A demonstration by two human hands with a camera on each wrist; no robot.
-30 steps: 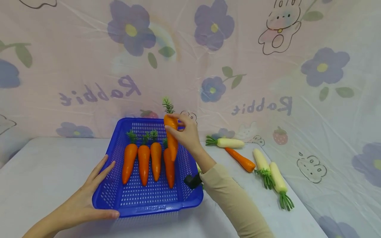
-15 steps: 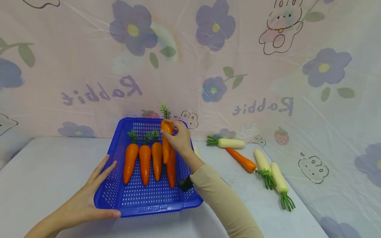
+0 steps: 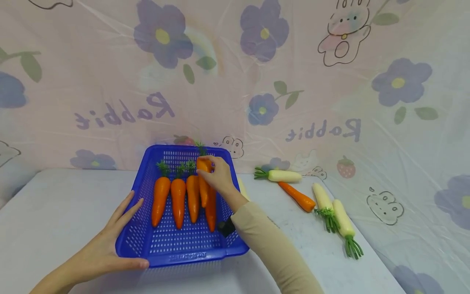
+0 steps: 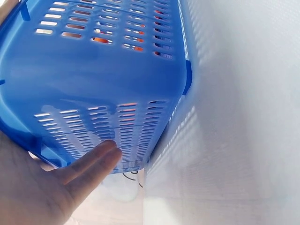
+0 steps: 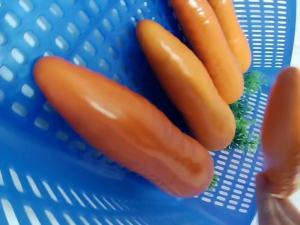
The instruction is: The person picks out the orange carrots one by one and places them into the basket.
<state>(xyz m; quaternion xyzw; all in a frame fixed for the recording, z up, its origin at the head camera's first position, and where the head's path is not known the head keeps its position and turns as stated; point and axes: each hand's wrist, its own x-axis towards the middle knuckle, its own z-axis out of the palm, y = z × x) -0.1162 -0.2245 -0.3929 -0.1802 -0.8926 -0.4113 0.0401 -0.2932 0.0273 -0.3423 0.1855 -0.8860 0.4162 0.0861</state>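
My right hand [image 3: 221,175] pinches a carrot [image 3: 203,192] near its leafy top, tip pointing down, inside the blue perforated basket [image 3: 191,257]. Under and beside it several other carrots lie in a row with their green tops toward the far wall; the rightmost carrot [image 3: 211,218] is partly covered by the held one. In the right wrist view the held carrot [image 5: 282,126] is at the right edge, apart from the lying ones. My left hand [image 3: 97,254] spans the basket's near left corner, thumb on the front rim. Its straight fingers [image 4: 93,171] lie along the outer wall.
Right of the basket on the white table [image 3: 73,204] lie a loose carrot [image 3: 297,197] and white radishes, one at the back [image 3: 284,176] and two at the right edge [image 3: 343,218]. Another pale piece [image 3: 242,190] shows behind my right wrist. A printed cloth hangs behind.
My right hand has moved down and slightly left, lowering the carrot deeper into the basket. My left hand stays on the basket's corner.
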